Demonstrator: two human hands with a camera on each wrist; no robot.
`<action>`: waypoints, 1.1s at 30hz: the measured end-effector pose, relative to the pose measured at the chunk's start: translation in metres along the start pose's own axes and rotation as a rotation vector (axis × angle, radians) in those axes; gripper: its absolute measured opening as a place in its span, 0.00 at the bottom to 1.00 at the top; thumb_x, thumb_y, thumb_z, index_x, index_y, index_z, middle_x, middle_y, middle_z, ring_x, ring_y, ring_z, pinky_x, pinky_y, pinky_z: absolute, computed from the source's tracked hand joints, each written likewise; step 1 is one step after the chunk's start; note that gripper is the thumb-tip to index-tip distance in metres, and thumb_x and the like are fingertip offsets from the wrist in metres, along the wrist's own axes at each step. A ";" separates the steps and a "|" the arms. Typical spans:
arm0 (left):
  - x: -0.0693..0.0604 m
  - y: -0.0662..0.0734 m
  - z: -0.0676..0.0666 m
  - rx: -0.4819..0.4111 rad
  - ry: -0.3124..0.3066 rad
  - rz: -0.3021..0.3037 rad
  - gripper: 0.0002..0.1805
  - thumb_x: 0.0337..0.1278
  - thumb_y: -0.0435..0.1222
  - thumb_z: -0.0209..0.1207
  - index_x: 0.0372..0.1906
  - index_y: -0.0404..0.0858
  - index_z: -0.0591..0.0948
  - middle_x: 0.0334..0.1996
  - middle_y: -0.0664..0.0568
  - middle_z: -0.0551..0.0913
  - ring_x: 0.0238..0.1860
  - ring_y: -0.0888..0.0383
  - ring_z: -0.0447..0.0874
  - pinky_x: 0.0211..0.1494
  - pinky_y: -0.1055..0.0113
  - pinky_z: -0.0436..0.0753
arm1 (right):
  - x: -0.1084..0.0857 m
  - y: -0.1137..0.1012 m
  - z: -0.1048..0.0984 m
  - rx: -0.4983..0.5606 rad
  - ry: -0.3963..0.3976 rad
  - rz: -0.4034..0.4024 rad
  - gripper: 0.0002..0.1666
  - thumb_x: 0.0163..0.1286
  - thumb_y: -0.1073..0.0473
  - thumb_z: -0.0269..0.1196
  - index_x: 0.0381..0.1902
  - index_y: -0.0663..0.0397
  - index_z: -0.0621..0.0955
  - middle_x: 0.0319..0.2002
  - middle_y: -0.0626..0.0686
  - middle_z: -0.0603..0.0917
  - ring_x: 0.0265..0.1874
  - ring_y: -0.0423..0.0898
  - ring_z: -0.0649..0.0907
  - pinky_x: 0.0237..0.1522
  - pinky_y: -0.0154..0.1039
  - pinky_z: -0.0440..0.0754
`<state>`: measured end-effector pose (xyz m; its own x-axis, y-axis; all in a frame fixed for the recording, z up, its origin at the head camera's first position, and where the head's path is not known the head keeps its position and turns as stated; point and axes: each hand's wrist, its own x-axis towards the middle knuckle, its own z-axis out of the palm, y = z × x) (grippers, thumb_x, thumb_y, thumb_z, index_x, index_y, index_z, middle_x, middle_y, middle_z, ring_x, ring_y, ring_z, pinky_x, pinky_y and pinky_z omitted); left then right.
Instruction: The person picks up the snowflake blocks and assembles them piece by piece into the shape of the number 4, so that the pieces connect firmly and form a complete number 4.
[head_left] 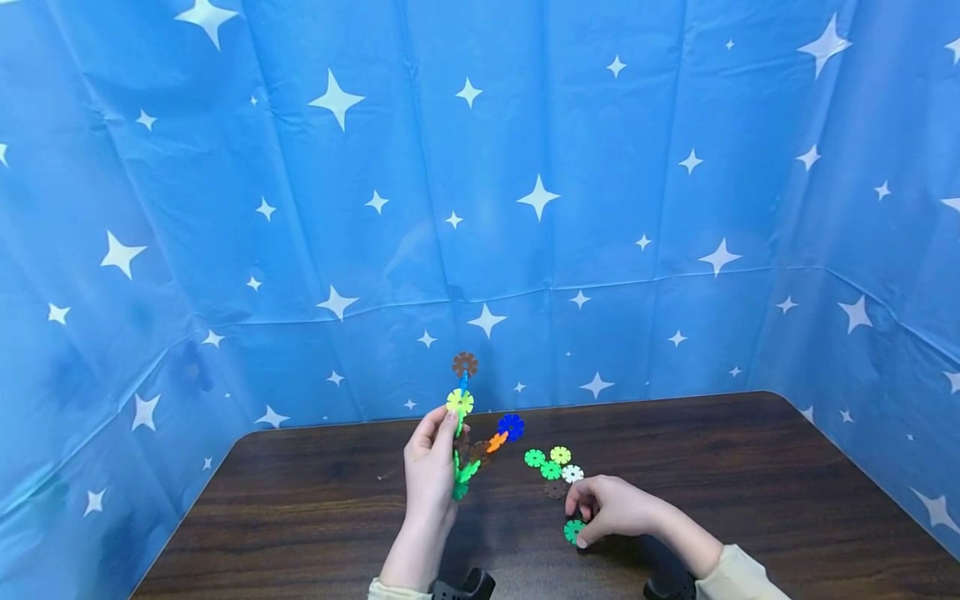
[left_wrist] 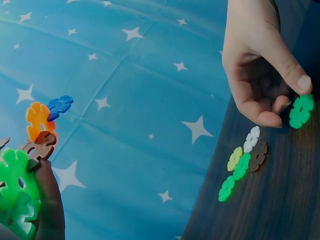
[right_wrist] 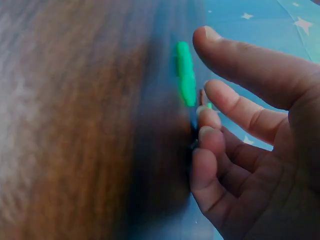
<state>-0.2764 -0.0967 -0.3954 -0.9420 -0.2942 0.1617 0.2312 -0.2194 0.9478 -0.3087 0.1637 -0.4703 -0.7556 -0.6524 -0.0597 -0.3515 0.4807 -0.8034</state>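
Observation:
My left hand (head_left: 431, 462) grips a branching assembly of notched plastic building discs, held up over the table. A brown disc (head_left: 465, 364) tops it, above a thin blue piece and a yellow-green disc (head_left: 460, 402). A side branch carries an orange disc (left_wrist: 39, 121) and a dark blue disc (head_left: 511, 427); fingers hide part of the lower green and brown pieces. My right hand (head_left: 618, 506) hovers low over the table, thumb at the edge of a loose green disc (left_wrist: 301, 111). Its other fingers curl loosely, and the right wrist view shows no pinch on that disc (right_wrist: 185, 74).
Beyond the right hand lies a small cluster of discs: two green (head_left: 551, 471), one yellow (head_left: 560, 455), one white (head_left: 573, 473) and one brown (head_left: 555, 492). The dark wooden table (head_left: 300, 517) ends at a blue star-patterned curtain (head_left: 480, 250).

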 end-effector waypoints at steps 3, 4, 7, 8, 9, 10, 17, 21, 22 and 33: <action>0.001 -0.001 0.000 -0.012 -0.001 0.000 0.14 0.71 0.38 0.54 0.51 0.31 0.79 0.35 0.49 0.79 0.37 0.58 0.80 0.41 0.69 0.80 | 0.002 -0.001 0.002 -0.057 0.005 0.001 0.17 0.50 0.64 0.75 0.35 0.53 0.79 0.25 0.48 0.73 0.23 0.39 0.70 0.25 0.34 0.67; 0.001 -0.001 0.000 -0.015 -0.001 0.002 0.14 0.71 0.37 0.54 0.50 0.31 0.79 0.35 0.49 0.79 0.37 0.58 0.80 0.40 0.69 0.80 | 0.002 -0.001 0.002 -0.069 0.006 -0.002 0.17 0.49 0.64 0.75 0.35 0.53 0.79 0.25 0.48 0.74 0.23 0.39 0.70 0.26 0.34 0.67; 0.002 -0.002 0.000 -0.016 -0.002 0.005 0.13 0.71 0.36 0.54 0.50 0.31 0.79 0.34 0.48 0.80 0.36 0.58 0.80 0.39 0.69 0.79 | 0.002 -0.001 0.003 -0.084 0.003 -0.007 0.16 0.48 0.65 0.75 0.34 0.53 0.80 0.25 0.48 0.74 0.23 0.39 0.70 0.25 0.35 0.67; 0.002 -0.002 0.000 -0.012 -0.004 0.008 0.13 0.71 0.36 0.54 0.50 0.31 0.79 0.33 0.48 0.80 0.36 0.58 0.80 0.38 0.69 0.79 | 0.002 -0.002 0.003 -0.090 0.002 -0.005 0.16 0.48 0.65 0.75 0.33 0.53 0.80 0.25 0.48 0.74 0.23 0.39 0.70 0.26 0.35 0.67; 0.002 -0.003 0.000 -0.010 -0.005 0.009 0.13 0.71 0.36 0.54 0.50 0.31 0.79 0.33 0.48 0.80 0.36 0.58 0.80 0.38 0.69 0.79 | 0.002 -0.002 0.003 -0.092 0.001 -0.002 0.16 0.48 0.65 0.75 0.33 0.53 0.80 0.24 0.48 0.74 0.23 0.39 0.69 0.26 0.35 0.67; 0.001 -0.003 0.001 -0.006 -0.006 0.010 0.13 0.71 0.37 0.54 0.50 0.32 0.79 0.34 0.48 0.80 0.36 0.58 0.80 0.39 0.69 0.79 | 0.002 -0.002 0.003 -0.092 0.000 0.001 0.16 0.48 0.65 0.75 0.33 0.53 0.80 0.24 0.48 0.74 0.23 0.39 0.69 0.26 0.36 0.67; 0.000 -0.002 0.000 0.001 -0.010 0.004 0.15 0.71 0.38 0.54 0.52 0.32 0.79 0.35 0.47 0.80 0.38 0.58 0.80 0.40 0.68 0.79 | 0.003 -0.002 0.004 -0.088 -0.005 0.007 0.16 0.47 0.66 0.74 0.32 0.53 0.78 0.24 0.47 0.73 0.23 0.39 0.69 0.26 0.36 0.67; 0.000 -0.001 0.000 -0.001 -0.008 -0.004 0.15 0.71 0.38 0.54 0.52 0.32 0.79 0.36 0.48 0.80 0.38 0.58 0.80 0.41 0.68 0.79 | 0.003 -0.002 0.004 -0.072 -0.003 0.014 0.16 0.49 0.67 0.73 0.31 0.54 0.77 0.25 0.46 0.73 0.24 0.39 0.70 0.26 0.36 0.67; -0.001 -0.001 0.000 -0.002 -0.008 -0.005 0.15 0.71 0.39 0.54 0.52 0.32 0.79 0.36 0.47 0.80 0.38 0.58 0.80 0.41 0.68 0.80 | 0.003 -0.002 0.004 -0.060 -0.002 0.016 0.15 0.50 0.67 0.72 0.31 0.54 0.77 0.25 0.46 0.73 0.24 0.39 0.70 0.26 0.35 0.68; 0.000 -0.001 0.000 -0.001 -0.011 -0.007 0.15 0.71 0.39 0.54 0.52 0.32 0.79 0.36 0.47 0.79 0.38 0.58 0.80 0.41 0.68 0.79 | 0.009 -0.022 -0.015 0.067 0.059 -0.009 0.07 0.60 0.70 0.62 0.38 0.62 0.81 0.25 0.49 0.80 0.20 0.42 0.75 0.20 0.35 0.73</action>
<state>-0.2765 -0.0967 -0.3963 -0.9461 -0.2826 0.1583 0.2250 -0.2218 0.9488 -0.3166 0.1561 -0.4442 -0.7845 -0.6199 -0.0190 -0.3218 0.4331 -0.8419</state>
